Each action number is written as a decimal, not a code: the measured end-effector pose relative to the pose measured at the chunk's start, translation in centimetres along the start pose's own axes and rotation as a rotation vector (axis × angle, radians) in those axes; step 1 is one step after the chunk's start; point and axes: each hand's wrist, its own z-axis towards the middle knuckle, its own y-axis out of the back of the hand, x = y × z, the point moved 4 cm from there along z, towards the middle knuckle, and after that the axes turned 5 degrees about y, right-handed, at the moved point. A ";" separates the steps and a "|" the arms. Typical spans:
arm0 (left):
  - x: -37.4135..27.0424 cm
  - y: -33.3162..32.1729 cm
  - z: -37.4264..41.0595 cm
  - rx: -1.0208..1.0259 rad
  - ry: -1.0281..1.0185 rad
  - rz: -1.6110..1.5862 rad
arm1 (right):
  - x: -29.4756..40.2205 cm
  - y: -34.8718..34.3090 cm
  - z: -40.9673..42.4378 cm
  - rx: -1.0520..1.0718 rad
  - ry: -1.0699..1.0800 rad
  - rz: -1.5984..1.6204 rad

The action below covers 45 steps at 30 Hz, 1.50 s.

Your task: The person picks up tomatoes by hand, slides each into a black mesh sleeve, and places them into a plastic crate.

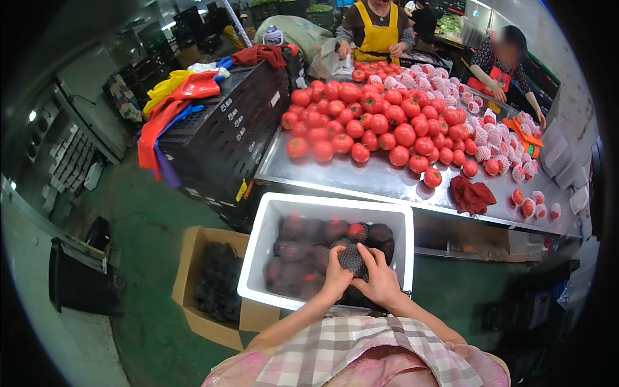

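Note:
My left hand (339,272) and my right hand (376,276) meet over a white foam box (406,251). Between them they grip a black foam fruit net (353,260); what sits inside it is hidden by mesh and fingers. Beneath and beyond my hands the box holds several tomatoes in the same dark netting, and one netted tomato (357,232) shows bright red through its opening. A smudge blurs the left part of the box. Bare red tomatoes (405,135) are heaped on a steel table (338,179) just past the box.
An open cardboard box (193,285) of black nets (218,280) stands at left. Stacked black crates (217,130) flank the table. A dark red cloth (471,195) lies near white-netted tomatoes (488,138) and an orange scale (524,138). Two people work across the table.

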 end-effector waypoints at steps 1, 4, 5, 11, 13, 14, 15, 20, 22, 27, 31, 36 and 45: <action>0.5 0.3 0.2 0.007 -0.031 0.059 | -0.2 -0.1 0.0 -0.023 0.005 -0.008; 0.5 1.1 -0.2 0.030 0.002 0.075 | -1.2 0.2 0.1 -0.074 0.083 0.111; 0.4 1.5 -0.3 0.029 -0.022 0.126 | -1.4 0.1 0.3 -0.076 0.111 0.140; -2.8 3.0 -2.0 0.392 0.023 0.354 | -5.0 0.7 1.2 0.164 -0.083 0.468; -3.8 2.8 -2.3 0.532 0.121 0.242 | -6.3 0.8 1.0 0.317 -0.140 0.662; -4.1 2.7 -2.2 0.593 0.190 0.139 | -6.5 0.9 0.6 0.358 -0.228 0.838; -4.2 2.5 -2.3 0.652 0.259 0.037 | -7.2 0.8 0.6 0.291 -0.253 0.981; -6.1 0.4 -1.7 0.741 0.240 -0.293 | -4.3 2.3 0.4 0.070 -0.413 1.868; -4.7 -0.1 -0.2 0.750 0.209 -0.296 | -6.6 1.9 0.8 0.090 -0.343 1.793; -6.0 0.4 0.8 0.540 0.325 -0.551 | -8.3 4.5 1.5 -0.059 -0.150 1.440; -8.2 0.4 1.0 0.405 0.198 -0.493 | -7.1 4.7 0.4 -0.080 -0.238 0.974; -7.8 -1.1 0.6 0.362 0.174 -0.371 | -4.9 1.6 2.2 0.082 -0.011 0.734; -8.9 -0.2 0.9 0.325 0.036 0.016 | -4.1 1.2 1.9 0.155 -0.130 0.885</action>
